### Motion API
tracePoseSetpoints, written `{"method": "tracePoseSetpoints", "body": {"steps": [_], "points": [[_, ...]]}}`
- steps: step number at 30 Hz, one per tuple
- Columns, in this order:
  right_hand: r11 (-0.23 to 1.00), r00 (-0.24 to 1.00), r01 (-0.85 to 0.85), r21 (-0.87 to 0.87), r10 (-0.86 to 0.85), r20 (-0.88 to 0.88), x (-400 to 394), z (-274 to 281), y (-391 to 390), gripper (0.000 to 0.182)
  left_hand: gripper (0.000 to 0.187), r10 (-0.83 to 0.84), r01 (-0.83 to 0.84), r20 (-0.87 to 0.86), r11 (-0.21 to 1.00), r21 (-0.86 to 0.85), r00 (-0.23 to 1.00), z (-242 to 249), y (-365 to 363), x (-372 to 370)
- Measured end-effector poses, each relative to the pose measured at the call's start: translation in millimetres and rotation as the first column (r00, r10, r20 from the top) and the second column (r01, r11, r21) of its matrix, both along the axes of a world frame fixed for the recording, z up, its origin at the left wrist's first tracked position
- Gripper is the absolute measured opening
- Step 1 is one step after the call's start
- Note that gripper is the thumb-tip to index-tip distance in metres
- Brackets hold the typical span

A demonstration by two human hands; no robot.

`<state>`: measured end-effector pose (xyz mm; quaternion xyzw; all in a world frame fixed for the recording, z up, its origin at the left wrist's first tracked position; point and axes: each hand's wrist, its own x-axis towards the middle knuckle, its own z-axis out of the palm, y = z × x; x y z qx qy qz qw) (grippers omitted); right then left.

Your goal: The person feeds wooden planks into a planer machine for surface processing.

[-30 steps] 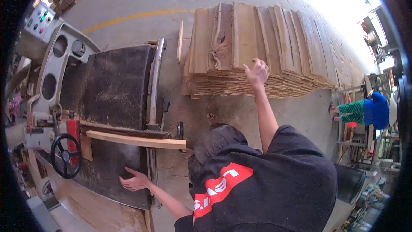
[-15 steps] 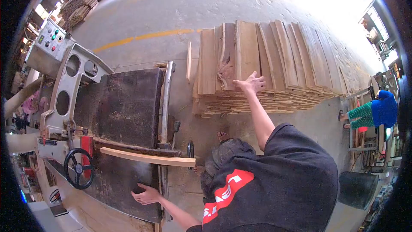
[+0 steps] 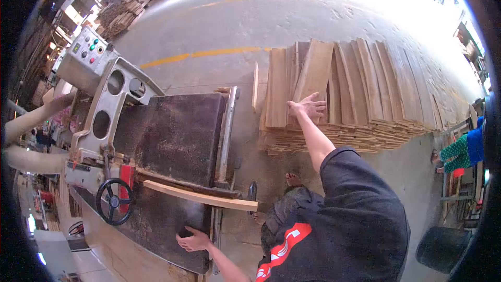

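My right hand (image 3: 309, 106) is spread across the near end of a wide wooden board (image 3: 315, 70), thumb by one edge and fingers by the other. That board lies slanted on top of the stack of rough boards (image 3: 365, 81). My left hand (image 3: 194, 240) is over the dark machine table (image 3: 169, 219), palm down, with fingers apart and nothing visible in them. Above it, a narrow strip of wood (image 3: 201, 195) lies across the table, its right end sticking out past the edge.
The machine has a control box (image 3: 90, 47), a black handwheel (image 3: 113, 201) and a second dark bed (image 3: 172, 136). One thin slat (image 3: 255, 86) is on the floor left of the stack. A person in blue (image 3: 475, 145) is at far right, near a black bin (image 3: 443, 249).
The wide board has turned, its far end swinging right, and now covers the knotted board beside it. My right hand has closed across it. The whole view has shifted; my left hand stays over the table.
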<state>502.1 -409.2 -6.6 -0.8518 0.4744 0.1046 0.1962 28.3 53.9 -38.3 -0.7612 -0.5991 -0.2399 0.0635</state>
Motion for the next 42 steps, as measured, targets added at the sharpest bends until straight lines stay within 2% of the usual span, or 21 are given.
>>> {"method": "tracePoseSetpoints", "body": {"steps": [4, 6, 8, 11, 13, 15, 16, 17, 18, 22, 28, 31, 34, 37, 40, 41, 42], "points": [[0.998, 1.0, 0.03, -0.051, -0.03, -0.002, -4, 7, -6, 0.155, 0.063, -0.02, 0.02, -0.027, 1.0, 0.0, 0.999, -2, 3, -2], [1.0, 1.0, 0.017, -0.016, -0.017, -0.006, -15, 18, -14, 0.156, 0.063, -0.01, 0.01, -0.004, 1.0, -0.011, 1.0, -5, 5, -3], [0.998, 0.999, -0.007, 0.057, 0.005, 0.035, -33, 34, -20, 0.158, 0.062, -0.033, 0.033, 0.009, 0.999, -0.019, 0.999, 5, -1, 0], [0.944, 0.975, -0.084, 0.319, 0.012, 0.22, -92, 60, -38, 0.158, 0.06, -0.051, 0.052, 0.032, 0.999, -0.017, 0.998, 2, -2, -3], [0.695, 0.901, -0.193, 0.693, -0.155, 0.406, -135, 40, -52, 0.144, 0.059, -0.043, 0.043, 0.029, 0.999, -0.008, 0.999, 0, 2, -3], [0.316, 0.796, -0.352, 0.881, -0.395, 0.46, -178, 10, -67, 0.13, 0.058, -0.035, 0.034, -0.005, 0.999, -0.002, 0.999, 1, 0, -2], [0.052, 0.711, -0.447, 0.893, -0.586, 0.389, -194, -6, -66, 0.117, 0.057, -0.039, 0.039, -0.012, 0.999, 0.0, 0.999, -1, 3, -1], [-0.19, 0.624, -0.557, 0.809, -0.738, 0.257, -207, -25, -62, 0.103, 0.057, -0.043, 0.043, -0.021, 0.999, 0.001, 0.999, -4, 6, -3], [-0.38, 0.547, -0.668, 0.64, -0.834, 0.076, -215, -41, -60, 0.09, 0.057, -0.046, 0.046, -0.031, 0.999, 0.002, 0.998, -7, 7, -6], [-0.611, 0.583, -0.639, 0.468, -0.781, -0.224, -220, -74, -49, 0.082, 0.056, -0.043, 0.042, -0.054, 0.999, -0.009, 0.998, -5, 10, -8], [-0.816, 0.779, -0.362, 0.452, -0.531, -0.334, -225, -78, -65, 0.08, 0.055, -0.034, 0.033, -0.092, 0.999, -0.006, 0.995, -10, 13, -11], [-0.911, 0.911, -0.386, 0.144, -0.401, -0.096, -220, -86, -63, 0.061, 0.055, -0.023, 0.023, -0.088, 1.0, -0.007, 0.996, -11, 12, -4], [-0.855, 0.835, -0.518, 0.018, -0.51, -0.204, -242, -73, -56, 0.045, 0.055, -0.027, 0.025, -0.092, 0.999, -0.02, 0.995, -14, 14, -8], [-0.889, 0.88, -0.456, 0.047, -0.458, -0.123, -238, -95, -65, 0.047, 0.054, -0.07, 0.071, -0.045, 0.997, 0.005, 0.997, -8, 9, -8], [-0.847, 0.899, -0.412, 0.335, -0.438, -0.003, -230, -104, -87, 0.03, 0.052, -0.092, 0.092, -0.01, 0.996, 0.001, 0.996, -1, 3, -5], [-0.51, 0.793, -0.465, 0.723, -0.603, 0.085, -237, -115, -101, 0.035, 0.051, -0.107, 0.106, 0.013, 0.994, 0.007, 0.994, 1, 3, -3], [-0.146, 0.731, -0.417, 0.897, -0.641, 0.236, -240, -105, -104, 0.043, 0.051, -0.121, 0.121, 0.022, 0.993, 0.006, 0.992, 6, -2, -1]]}}
